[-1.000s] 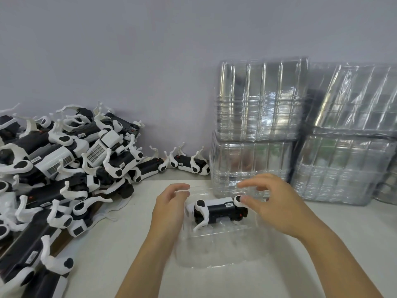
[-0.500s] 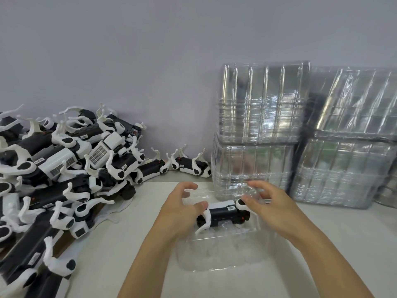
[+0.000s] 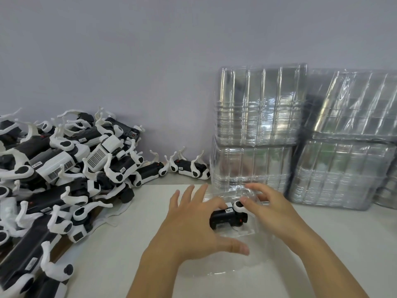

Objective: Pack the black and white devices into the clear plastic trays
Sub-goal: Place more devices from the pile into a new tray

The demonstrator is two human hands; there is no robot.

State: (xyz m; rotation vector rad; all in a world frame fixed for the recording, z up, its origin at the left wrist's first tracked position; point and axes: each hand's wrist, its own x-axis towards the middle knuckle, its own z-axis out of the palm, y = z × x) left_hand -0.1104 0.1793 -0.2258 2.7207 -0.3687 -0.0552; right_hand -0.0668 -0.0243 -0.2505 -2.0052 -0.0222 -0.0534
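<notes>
A black and white device [image 3: 227, 218] lies in the far part of a clear plastic tray [image 3: 236, 265] on the white table, close in front of me. My left hand [image 3: 189, 229] hovers over the device's left end with fingers spread and straight, hiding that end. My right hand [image 3: 272, 209] holds the right end, its thumb on the round white cap and its fingers curled behind it. To the left sits a large pile of the same devices [image 3: 53, 179].
Tall stacks of clear trays [image 3: 257, 108] stand against the wall at the back right, with more stacks [image 3: 343, 168] beside them. Two loose devices [image 3: 191, 166] lie by the wall between the pile and the stacks.
The device has been pushed down into the tray. My left hand has let go of its left end and spread its fingers. My right hand has stayed on the right end.
</notes>
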